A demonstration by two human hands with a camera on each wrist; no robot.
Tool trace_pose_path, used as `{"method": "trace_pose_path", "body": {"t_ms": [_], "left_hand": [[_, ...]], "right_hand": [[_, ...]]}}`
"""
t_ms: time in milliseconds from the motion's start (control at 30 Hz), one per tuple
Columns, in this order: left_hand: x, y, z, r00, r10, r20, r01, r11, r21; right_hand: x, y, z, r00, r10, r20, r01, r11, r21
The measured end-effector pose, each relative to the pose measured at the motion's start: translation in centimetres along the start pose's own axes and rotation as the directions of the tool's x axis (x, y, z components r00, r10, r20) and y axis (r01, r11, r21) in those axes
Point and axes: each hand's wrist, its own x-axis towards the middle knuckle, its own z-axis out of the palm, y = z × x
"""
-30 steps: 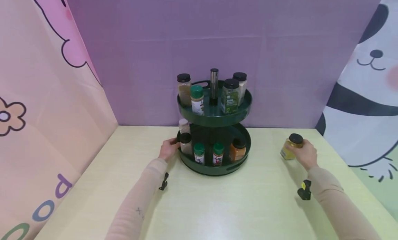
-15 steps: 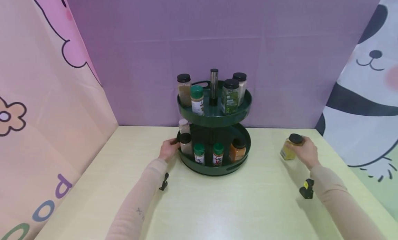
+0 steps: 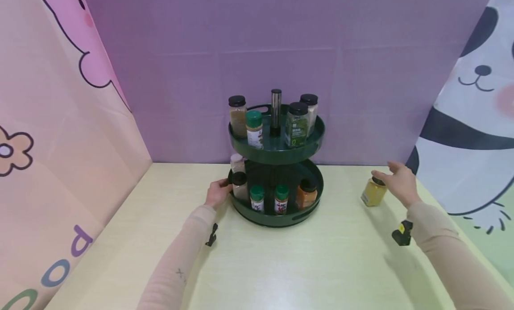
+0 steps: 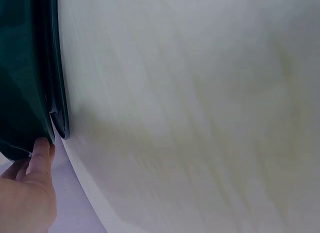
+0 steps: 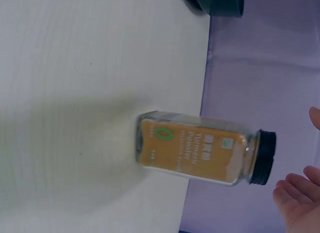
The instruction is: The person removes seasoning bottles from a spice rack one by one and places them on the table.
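A green two-tier spice rack [image 3: 277, 220] stands on the table, and my left hand [image 3: 218, 194] grips the rim of its lower tray at the left side. In the left wrist view that tray's wall [image 4: 22, 83] fills the left edge, with the fingers at its rim. At the right, a turmeric powder jar [image 5: 192, 148] with yellow contents and a black lid stands upright on the table. My right hand [image 3: 401, 183] is just above and to the right of the lid, thumb and fingers spread apart. The right wrist view shows it apart from the jar, holding nothing.
The upper tray [image 3: 277, 156] carries several spice jars, among them a green-capped bottle [image 3: 254, 129] and a green-labelled jar [image 3: 297, 127]. On the lower tray stand more, including an orange jar [image 3: 307, 196]. A purple backdrop [image 3: 192, 100] closes off the table's far edge.
My right hand has let go of the turmeric powder jar and moved up and to the right, leaving the jar standing. My left hand stays at the rack.
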Motion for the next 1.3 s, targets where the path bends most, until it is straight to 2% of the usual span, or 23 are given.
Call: {"method": "trace_pose_path", "body": {"t_ms": [233,367,567,733,1100,1300], "left_hand": [[0.0,0.0,0.0,1.0,0.003,0.002,-0.003,1.0,0.005],[0.0,0.0,0.0,1.0,-0.001,0.0,0.001,1.0,0.0],[-0.1,0.1,0.0,1.0,0.002,-0.009,-0.001,1.0,0.006],[-0.1,0.1,0.1,1.0,0.005,-0.013,-0.005,1.0,0.006],[-0.1,0.1,0.1,1.0,0.015,-0.008,-0.015,1.0,0.013],[-0.1,0.0,0.1,0.999,0.028,-0.018,-0.028,1.0,0.011]], "right_hand": [[-0.6,-2.2,0.3,0.996,-0.082,0.03,0.081,0.996,0.037],[-1.0,-3.4,0.9,0.99,-0.113,0.08,0.108,0.992,0.064],[-1.7,-5.0,2.1,0.974,-0.157,0.163,0.152,0.988,0.043],[-2.1,-6.1,3.1,0.963,-0.182,0.201,0.181,0.983,0.024],[-2.7,-6.2,5.9,0.924,-0.243,0.296,0.232,0.97,0.071],[-3.0,-6.4,7.3,0.907,-0.28,0.316,0.258,0.96,0.112]]}}
